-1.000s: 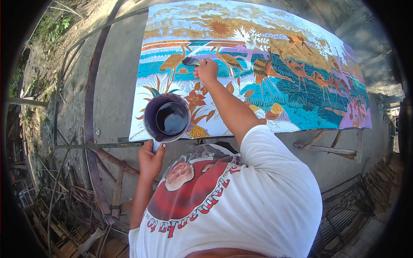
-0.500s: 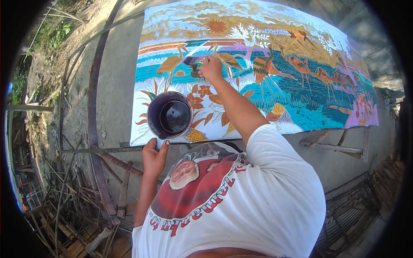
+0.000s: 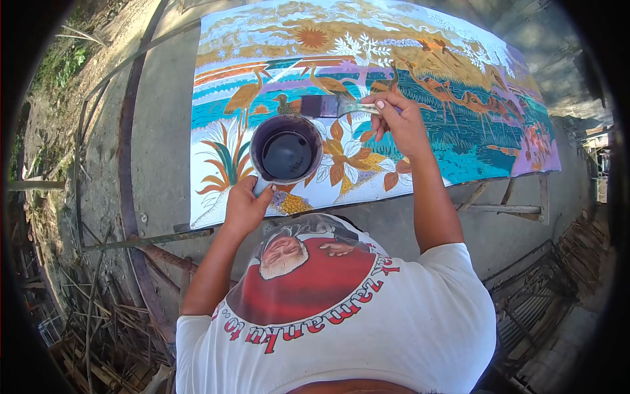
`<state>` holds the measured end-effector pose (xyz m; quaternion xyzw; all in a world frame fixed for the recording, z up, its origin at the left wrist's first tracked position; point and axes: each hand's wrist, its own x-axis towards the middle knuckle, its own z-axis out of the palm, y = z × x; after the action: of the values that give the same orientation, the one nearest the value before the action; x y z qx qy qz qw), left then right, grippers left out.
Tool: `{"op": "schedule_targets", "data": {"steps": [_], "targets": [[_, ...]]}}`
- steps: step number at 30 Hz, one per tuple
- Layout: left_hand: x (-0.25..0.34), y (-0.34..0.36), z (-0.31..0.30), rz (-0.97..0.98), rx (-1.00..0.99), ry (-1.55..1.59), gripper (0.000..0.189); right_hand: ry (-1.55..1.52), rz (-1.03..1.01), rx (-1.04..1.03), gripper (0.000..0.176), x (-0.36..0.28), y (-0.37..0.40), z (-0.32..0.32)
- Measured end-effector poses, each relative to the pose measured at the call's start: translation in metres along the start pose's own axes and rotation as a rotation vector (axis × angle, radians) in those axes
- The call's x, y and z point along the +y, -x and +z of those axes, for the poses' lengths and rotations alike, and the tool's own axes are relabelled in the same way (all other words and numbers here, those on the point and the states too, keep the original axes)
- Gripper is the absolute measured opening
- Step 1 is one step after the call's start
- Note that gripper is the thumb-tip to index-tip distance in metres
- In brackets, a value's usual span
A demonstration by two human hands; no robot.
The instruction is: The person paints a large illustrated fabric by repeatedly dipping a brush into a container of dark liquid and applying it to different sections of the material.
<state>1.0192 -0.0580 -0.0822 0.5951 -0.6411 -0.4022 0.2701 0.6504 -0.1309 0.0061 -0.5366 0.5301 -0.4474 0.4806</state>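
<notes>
My left hand (image 3: 248, 205) is closed round the handle of a round pot (image 3: 258, 146) holding dark liquid. The pot is held over the lower left of a large painted cloth (image 3: 453, 154), which shows wading birds, water, flowers and clouds. In my right hand (image 3: 401, 122) is a wide flat paintbrush (image 3: 328, 106), gripped by its handle. Its dark bristles point left, just above and beyond the pot's rim. The brush appears to be held above the cloth, and the pot hides part of the picture beneath.
The cloth is stretched on a frame of wooden poles (image 3: 157, 240) over grey ground (image 3: 164, 118). A dark upright pole (image 3: 128, 131) runs along its left side. Piles of sticks and scrap wood (image 3: 108, 315) lie at lower left, and more wood (image 3: 558, 282) at right.
My right hand has drawn back from the cloth toward me and to the right, bringing the brush near the pot. My left hand and the pot have shifted slightly right and up in view.
</notes>
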Motion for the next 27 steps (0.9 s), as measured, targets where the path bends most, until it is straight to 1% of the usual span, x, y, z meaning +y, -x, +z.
{"op": "schedule_targets", "data": {"steps": [1,3,4,5,6,7,9,10,12,13,14,16,17,18,19,20,22,24,26,27], "targets": [[0.0,-0.006,0.004,0.026,-0.011,0.005,0.032,0.094,0.032,-0.134,0.023,-0.015,0.012,0.015],[0.008,-0.018,0.012,0.07,-0.041,0.013,0.033,0.407,-0.179,-0.308,0.022,-0.012,0.024,0.043],[0.016,-0.022,0.014,0.055,-0.058,-0.015,0.033,0.414,-0.171,-0.289,0.022,0.002,0.024,0.052],[0.022,-0.025,0.018,0.041,-0.072,-0.044,0.032,0.644,-0.391,-0.235,0.021,0.024,0.024,0.059],[0.025,-0.03,0.022,0.082,-0.074,-0.105,0.031,0.874,-0.611,-0.18,0.021,0.032,0.026,0.061],[0.028,-0.031,0.026,0.093,-0.084,-0.103,0.031,0.882,-0.605,-0.168,0.021,0.035,0.03,0.055],[0.043,-0.031,0.03,0.16,-0.051,-0.007,0.029,0.361,-0.026,-0.185,0.021,0.035,0.036,0.043],[0.05,-0.03,0.029,0.162,-0.055,-0.005,0.029,0.363,-0.024,-0.182,0.021,0.036,0.039,0.034],[0.059,-0.03,0.03,0.053,-0.091,0.003,0.038,0.024,0.093,-0.016,0.025,0.042,0.046,0.004],[0.057,-0.03,0.031,0.051,-0.093,0.004,0.038,-0.147,0.15,0.067,0.026,0.047,0.049,-0.009],[0.052,-0.031,0.031,0.018,-0.112,0.009,0.038,-0.148,0.152,0.067,0.026,0.054,0.049,-0.022],[0.04,-0.032,0.032,-0.017,-0.13,0.012,0.037,-0.429,0.116,0.184,0.027,0.074,0.04,-0.044],[0.031,-0.032,0.033,0.017,-0.109,-0.014,0.033,-0.433,0.117,0.184,0.027,0.086,0.031,-0.051],[0.024,-0.031,0.033,0.052,-0.089,-0.04,0.029,-0.4,0.144,0.267,0.028,0.098,0.019,-0.058],[0.019,-0.029,0.031,0.053,-0.088,-0.046,0.029,-0.367,0.168,0.35,0.028,0.113,0.005,-0.065],[0.015,-0.026,0.029,0.085,-0.054,-0.069,0.03,-0.374,0.167,0.35,0.028,0.137,-0.014,-0.073],[0.015,-0.018,0.025,0.118,-0.023,-0.099,0.031,-0.236,0.246,0.531,0.029,0.183,-0.045,-0.085],[0.02,-0.011,0.02,0.031,-0.004,-0.007,0.033,-0.198,0.258,0.512,0.028,0.189,-0.061,-0.065],[0.012,-0.007,0.017,0.032,0.004,0.0,0.033,-0.158,0.274,0.495,0.028,0.184,-0.075,-0.033],[0.009,-0.003,0.016,0.03,0.013,0.015,0.033,-0.175,0.276,0.421,0.028,0.177,-0.077,-0.015]]}}
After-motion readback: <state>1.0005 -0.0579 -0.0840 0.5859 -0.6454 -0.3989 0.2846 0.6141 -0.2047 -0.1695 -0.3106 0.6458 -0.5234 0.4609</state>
